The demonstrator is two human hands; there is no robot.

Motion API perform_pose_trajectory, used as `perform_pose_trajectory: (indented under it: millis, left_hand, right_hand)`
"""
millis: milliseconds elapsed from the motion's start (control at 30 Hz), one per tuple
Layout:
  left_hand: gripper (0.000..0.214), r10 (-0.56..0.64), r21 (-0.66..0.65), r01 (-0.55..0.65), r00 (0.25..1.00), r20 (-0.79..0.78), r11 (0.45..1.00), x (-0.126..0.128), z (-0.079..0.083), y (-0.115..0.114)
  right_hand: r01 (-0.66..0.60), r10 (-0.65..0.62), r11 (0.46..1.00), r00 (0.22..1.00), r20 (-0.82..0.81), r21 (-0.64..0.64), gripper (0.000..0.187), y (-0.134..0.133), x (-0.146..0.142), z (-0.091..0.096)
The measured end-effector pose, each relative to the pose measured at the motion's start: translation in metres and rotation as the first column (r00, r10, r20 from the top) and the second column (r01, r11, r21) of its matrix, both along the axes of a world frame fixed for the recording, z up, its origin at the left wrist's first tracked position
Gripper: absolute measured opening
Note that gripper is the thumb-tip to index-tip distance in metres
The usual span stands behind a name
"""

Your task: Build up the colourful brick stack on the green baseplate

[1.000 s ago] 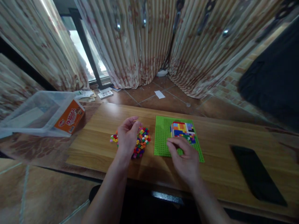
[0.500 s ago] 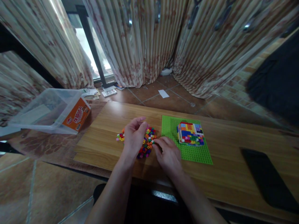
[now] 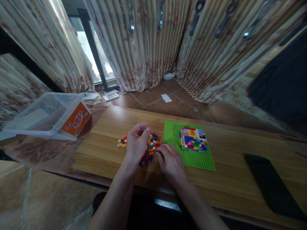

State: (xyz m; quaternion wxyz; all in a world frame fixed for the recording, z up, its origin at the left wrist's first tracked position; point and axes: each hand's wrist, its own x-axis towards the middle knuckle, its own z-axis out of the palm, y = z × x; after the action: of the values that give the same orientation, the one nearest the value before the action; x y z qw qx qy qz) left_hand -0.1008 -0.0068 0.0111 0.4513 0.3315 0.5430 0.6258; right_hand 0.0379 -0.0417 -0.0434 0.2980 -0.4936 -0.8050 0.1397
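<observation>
A loose pile of small multicoloured toy bricks (image 3: 151, 148) lies on the wooden board. My left hand (image 3: 137, 140) hovers over the pile's left part, its thumb and fingers brought together; whatever is between them is too small to make out. At the pile's right edge, my right hand (image 3: 170, 159) has thumb and forefinger pinched, and their tips hide anything held. Right of that hand lies a green studded baseplate (image 3: 171, 134). On it stands a block-shaped build of colourful bricks (image 3: 193, 139), touched by neither hand.
A clear plastic bin (image 3: 48, 127) with an orange label stands at the left. A black flat object, perhaps a phone (image 3: 271, 185), lies at the right of the wooden board (image 3: 100, 143). Curtains (image 3: 146, 48) hang behind, and papers (image 3: 111, 96) lie on the floor.
My right hand's thumb and forefinger have closed more tightly at the pile's edge. My left thumb and fingers stay together over the pile. The whole view has shifted slightly.
</observation>
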Motion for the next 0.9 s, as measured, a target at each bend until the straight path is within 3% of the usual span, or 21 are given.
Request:
perform_pose_trajectory:
  millis: [367,533,733,833,900]
  left_hand:
    - [0.034,-0.01,-0.009,0.009,1.0,-0.018,1.0,0.003,-0.005,0.003]
    - [0.039,-0.02,-0.032,0.018,0.999,-0.047,0.999,0.003,-0.002,0.002]
    - [0.036,-0.041,-0.059,0.036,0.996,-0.081,0.998,0.008,0.001,0.001]
    - [0.037,-0.075,-0.079,0.066,0.991,-0.115,0.995,0.011,0.0,0.001]
    - [0.039,-0.112,-0.085,0.101,0.986,-0.128,0.991,0.014,-0.003,0.001]
  right_hand:
    - [0.014,-0.016,0.999,0.998,-0.054,-0.043,0.013,0.002,-0.002,0.003]
    - [0.045,-0.057,0.997,0.97,-0.236,-0.055,0.012,-0.001,0.006,0.014]
    - [0.24,-0.255,0.966,0.82,-0.513,-0.097,0.009,0.003,0.056,0.029]
    - [0.412,-0.44,0.889,0.645,-0.624,-0.201,0.013,0.01,0.093,0.029]
    - [0.493,-0.531,0.833,0.585,-0.613,-0.252,0.02,0.013,0.114,0.027]
